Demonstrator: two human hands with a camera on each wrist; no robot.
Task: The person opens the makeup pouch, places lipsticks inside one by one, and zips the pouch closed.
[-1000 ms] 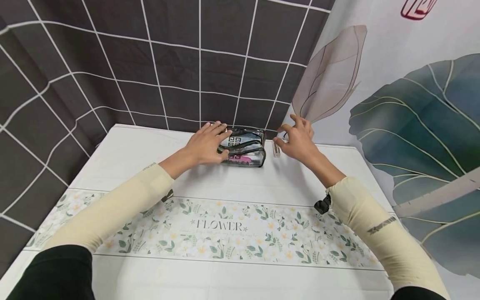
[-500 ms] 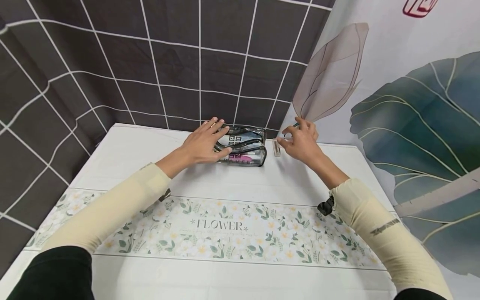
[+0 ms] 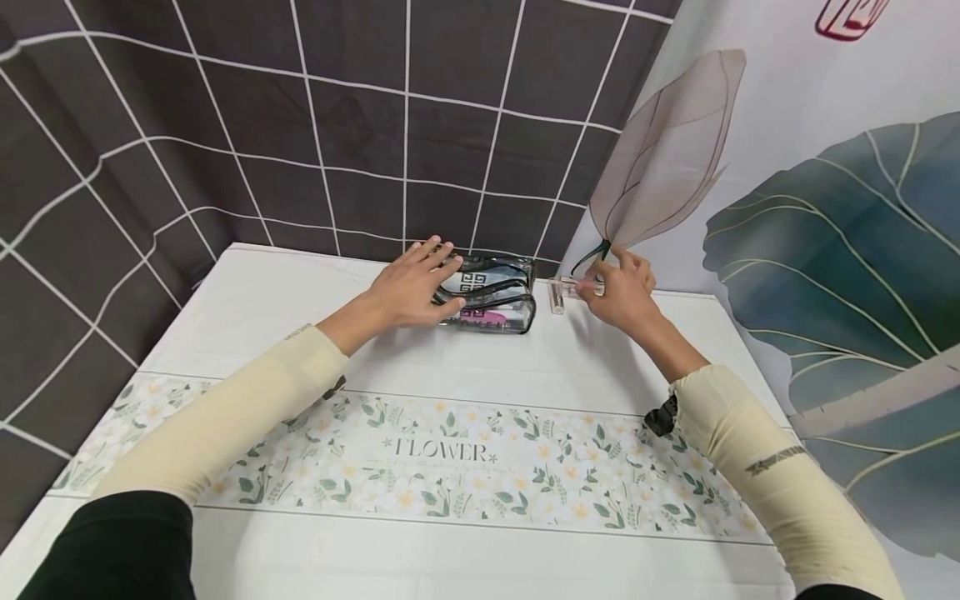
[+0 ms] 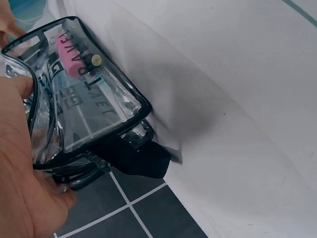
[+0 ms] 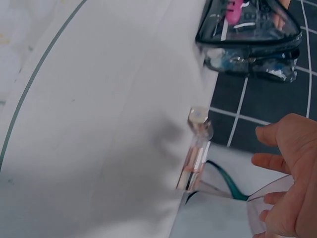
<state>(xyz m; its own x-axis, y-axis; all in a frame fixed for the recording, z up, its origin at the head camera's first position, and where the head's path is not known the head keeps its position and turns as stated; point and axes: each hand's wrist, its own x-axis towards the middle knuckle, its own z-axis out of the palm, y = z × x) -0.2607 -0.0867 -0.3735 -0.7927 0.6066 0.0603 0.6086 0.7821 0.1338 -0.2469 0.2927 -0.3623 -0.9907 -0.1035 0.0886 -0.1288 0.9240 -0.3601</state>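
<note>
The clear bag point(image 3: 495, 292) lay at 12 o'clock on the white desk point(image 3: 480, 371), near its far edge, a pink item point(image 4: 70, 55) showing through its black-trimmed wall. The left hand point(image 3: 412, 287) rested on the bag's 9 o'clock end, fingers spread wide and thumb on the near side. Just beyond the bag's 3 o'clock end were two small clear vials point(image 5: 192, 168), close together at the desk's edge. The right hand point(image 3: 624, 292) hovered at 3 o'clock from them, fingers loosely bent with a gap to the thumb — whether a fingertip touched a vial, I could not tell. A floral band point(image 3: 442, 467) crossed the desk at 6 o'clock from the bag; a dark grid cloth point(image 3: 352, 133) hung at 12 o'clock — and a leaf-print cloth point(image 3: 825, 250) at 2.
</note>
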